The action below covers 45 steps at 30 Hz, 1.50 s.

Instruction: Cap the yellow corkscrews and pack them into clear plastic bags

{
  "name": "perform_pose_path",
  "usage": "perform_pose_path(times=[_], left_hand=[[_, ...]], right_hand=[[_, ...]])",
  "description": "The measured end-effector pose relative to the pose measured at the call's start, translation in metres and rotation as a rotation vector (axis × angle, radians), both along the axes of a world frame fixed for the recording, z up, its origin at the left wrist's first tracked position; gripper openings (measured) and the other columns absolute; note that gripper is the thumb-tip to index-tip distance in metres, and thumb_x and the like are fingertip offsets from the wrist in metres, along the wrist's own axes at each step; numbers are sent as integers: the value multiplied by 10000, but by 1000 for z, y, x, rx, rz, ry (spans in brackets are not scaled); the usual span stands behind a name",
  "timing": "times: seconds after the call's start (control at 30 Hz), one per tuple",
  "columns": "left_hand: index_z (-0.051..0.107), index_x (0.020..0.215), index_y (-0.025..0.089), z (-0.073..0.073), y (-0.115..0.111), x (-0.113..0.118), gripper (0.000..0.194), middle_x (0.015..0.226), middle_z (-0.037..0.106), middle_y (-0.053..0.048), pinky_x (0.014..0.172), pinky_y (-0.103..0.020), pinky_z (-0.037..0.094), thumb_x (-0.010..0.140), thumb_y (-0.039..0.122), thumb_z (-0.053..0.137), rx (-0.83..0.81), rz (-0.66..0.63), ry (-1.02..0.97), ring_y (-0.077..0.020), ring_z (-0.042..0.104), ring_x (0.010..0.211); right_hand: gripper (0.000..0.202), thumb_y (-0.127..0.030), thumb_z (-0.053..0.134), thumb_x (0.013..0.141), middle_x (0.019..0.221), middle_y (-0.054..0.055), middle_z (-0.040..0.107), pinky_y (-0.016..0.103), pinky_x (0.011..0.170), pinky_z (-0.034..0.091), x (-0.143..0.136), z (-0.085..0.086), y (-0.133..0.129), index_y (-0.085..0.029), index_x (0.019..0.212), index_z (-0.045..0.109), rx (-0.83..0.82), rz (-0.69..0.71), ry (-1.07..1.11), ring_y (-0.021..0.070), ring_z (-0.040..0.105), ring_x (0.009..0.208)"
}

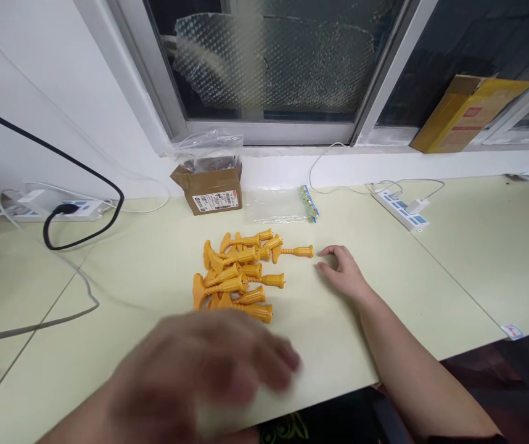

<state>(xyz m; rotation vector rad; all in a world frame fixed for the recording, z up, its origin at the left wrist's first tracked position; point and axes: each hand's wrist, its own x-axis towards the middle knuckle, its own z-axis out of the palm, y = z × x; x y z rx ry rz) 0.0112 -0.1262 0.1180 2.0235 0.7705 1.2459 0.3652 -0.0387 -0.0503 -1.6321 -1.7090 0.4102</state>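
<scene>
A heap of yellow-orange plastic pieces lies on the table; each has a curved, crescent-like head, a ridged shaft and a cylindrical end. One such piece sticks out at the heap's right side, its cylindrical end toward my right hand. The right hand rests on the tabletop, thumb and fingers apart, with a small gap to that piece. Close to the camera, my left hand is blurred, raised in front of the heap and hiding its near edge. Its fingers look loosely stretched, and no object shows in them.
Behind the heap stand an open cardboard box with a plastic bag and a clear zip bag lying flat. Power strips sit at right and left. A black cable loops at left. A yellow carton leans on the window.
</scene>
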Motion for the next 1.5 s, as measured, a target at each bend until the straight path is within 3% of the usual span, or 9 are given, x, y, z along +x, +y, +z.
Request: perform_pose_path(times=[0.13, 0.3, 0.4, 0.53, 0.77, 0.97, 1.1, 1.27, 1.5], left_hand=[[718, 902, 271, 6, 37, -2, 207, 722, 700, -7, 482, -266, 549, 816, 86, 752, 2, 63, -78, -161, 666, 589], [476, 621, 202, -13, 78, -17, 367, 493, 394, 65, 387, -228, 255, 900, 258, 707, -89, 236, 3, -70, 347, 409], [502, 649, 204, -27, 96, -21, 365, 541, 417, 45, 477, -253, 301, 931, 394, 635, -205, 274, 268, -107, 380, 498], [655, 854, 222, -46, 110, -19, 168, 797, 631, -13, 728, -329, 455, 856, 387, 684, -18, 317, 540, -214, 580, 815], [635, 989, 234, -71, 98, -1, 88, 1021, 677, -41, 909, -418, 495, 927, 263, 580, 88, 223, 537, -250, 595, 1022], [539, 1323, 287, -80, 78, 25, 417, 1374, 603, -69, 1099, -470, 470, 923, 270, 655, 99, 138, 291, -261, 565, 1291], [411, 1388, 292, -95, 74, 41, 587, 1346, 603, -106, 1038, -465, 532, 890, 302, 721, -108, 43, -37, -236, 652, 1169], [393, 1308, 246, -100, 80, 58, 596, 1349, 568, -145, 965, -443, 572, 851, 348, 761, -398, -1, -300, -216, 688, 1075], [562, 1287, 206, -89, 84, 60, 501, 1365, 610, -141, 997, -438, 553, 866, 408, 743, -339, -39, -238, -248, 657, 1158]], right_hand=[[528, -322, 661, 869, 1370, 134, 551, 495, 1121, 443, -17, 3, 5, -241, 1375, 533, 84, 74, 2, 300, 538, 1305], [388, -260, 632, 879, 1264, 118, 633, 504, 1085, 462, -34, -1, 19, -238, 1265, 608, 88, 211, -20, 295, 593, 1216], [253, -264, 644, 855, 1040, 81, 687, 476, 948, 517, -29, -2, 23, -225, 1105, 655, 2, 189, 67, 276, 644, 1014], [249, -307, 688, 821, 945, 36, 690, 367, 798, 535, -11, 9, 20, -216, 1051, 655, -93, 163, 391, 205, 647, 843], [243, -410, 726, 793, 610, -57, 559, 235, 498, 460, -3, 33, 11, -235, 830, 562, -73, -192, 966, 118, 545, 514], [232, -371, 682, 758, 536, -54, 561, 217, 453, 433, -37, 52, -2, -242, 787, 491, -364, 123, 1211, 120, 536, 460], [237, -347, 692, 748, 672, -9, 679, 289, 606, 528, -67, 65, -14, -247, 829, 493, -468, 377, 1169, 176, 660, 635], [334, -299, 792, 678, 777, -31, 650, 302, 731, 506, -104, 71, -13, -243, 792, 484, -281, 484, 1038, 158, 634, 755], [440, -400, 844, 683, 890, -37, 647, 327, 846, 534, -128, 66, 1, -248, 960, 538, -54, 425, 958, 132, 622, 786]])
